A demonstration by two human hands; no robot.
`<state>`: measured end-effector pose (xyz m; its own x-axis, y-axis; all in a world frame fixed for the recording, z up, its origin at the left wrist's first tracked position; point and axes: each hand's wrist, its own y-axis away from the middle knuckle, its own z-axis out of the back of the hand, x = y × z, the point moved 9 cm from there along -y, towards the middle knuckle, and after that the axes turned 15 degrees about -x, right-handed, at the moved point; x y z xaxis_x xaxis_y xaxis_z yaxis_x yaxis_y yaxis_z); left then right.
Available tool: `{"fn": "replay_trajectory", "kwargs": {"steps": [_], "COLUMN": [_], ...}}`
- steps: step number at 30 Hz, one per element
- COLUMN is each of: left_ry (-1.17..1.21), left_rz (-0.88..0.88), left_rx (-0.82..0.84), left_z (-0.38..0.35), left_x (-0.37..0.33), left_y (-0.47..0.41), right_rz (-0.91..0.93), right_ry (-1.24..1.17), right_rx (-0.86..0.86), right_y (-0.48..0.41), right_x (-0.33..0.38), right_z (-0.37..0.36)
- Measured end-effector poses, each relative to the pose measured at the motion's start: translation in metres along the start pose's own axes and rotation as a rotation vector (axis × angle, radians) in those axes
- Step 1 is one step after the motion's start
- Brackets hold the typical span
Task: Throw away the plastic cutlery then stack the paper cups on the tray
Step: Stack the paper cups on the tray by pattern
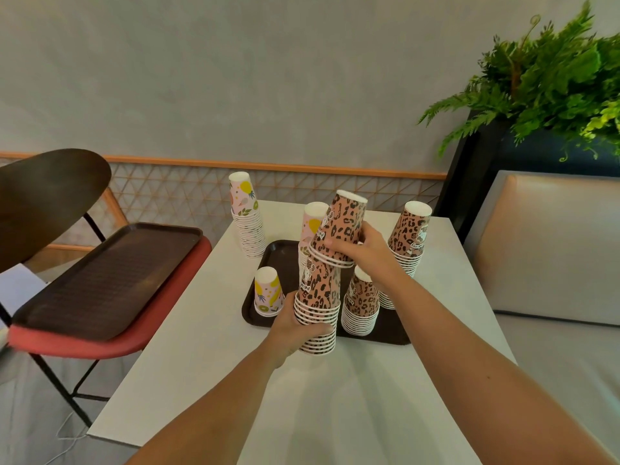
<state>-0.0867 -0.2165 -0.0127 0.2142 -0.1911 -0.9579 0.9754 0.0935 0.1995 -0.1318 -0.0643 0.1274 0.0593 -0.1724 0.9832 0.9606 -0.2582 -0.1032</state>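
A dark brown tray lies on the white table. My left hand grips the lower rims of an upside-down stack of leopard-print cups at the tray's front edge. My right hand holds a short leopard stack, tilted, just above that stack's top. On the tray also stand a small fruit-print cup stack, a low leopard stack and a fruit-print stack, partly hidden. No cutlery is in view.
A tall fruit-print stack stands on the table left of the tray, and a leopard stack at the right. A second tray rests on a red chair at the left. A padded bench and a fern planter are at the right.
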Motion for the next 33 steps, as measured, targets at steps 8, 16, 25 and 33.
{"fn": "replay_trajectory", "kwargs": {"steps": [8, 16, 25, 33], "left_ry": [-0.003, -0.007, -0.015, 0.006], "left_rz": [0.021, 0.031, 0.026, 0.007], "left_rx": [-0.012, -0.022, -0.037, -0.038], "left_z": [0.002, -0.001, -0.001, -0.006], "left_x": [0.006, 0.003, -0.002, -0.014], "left_y": [-0.003, -0.006, -0.005, -0.001], "right_rz": [0.070, -0.019, 0.007, 0.174], "right_ry": [0.008, 0.098, 0.198, 0.134], "right_rx": [-0.312, -0.255, -0.262, -0.125], "right_y": [-0.027, -0.013, -0.001, 0.022], "right_x": [0.005, -0.061, -0.070, -0.038], "right_z": [0.054, 0.053, 0.050, 0.018]}}
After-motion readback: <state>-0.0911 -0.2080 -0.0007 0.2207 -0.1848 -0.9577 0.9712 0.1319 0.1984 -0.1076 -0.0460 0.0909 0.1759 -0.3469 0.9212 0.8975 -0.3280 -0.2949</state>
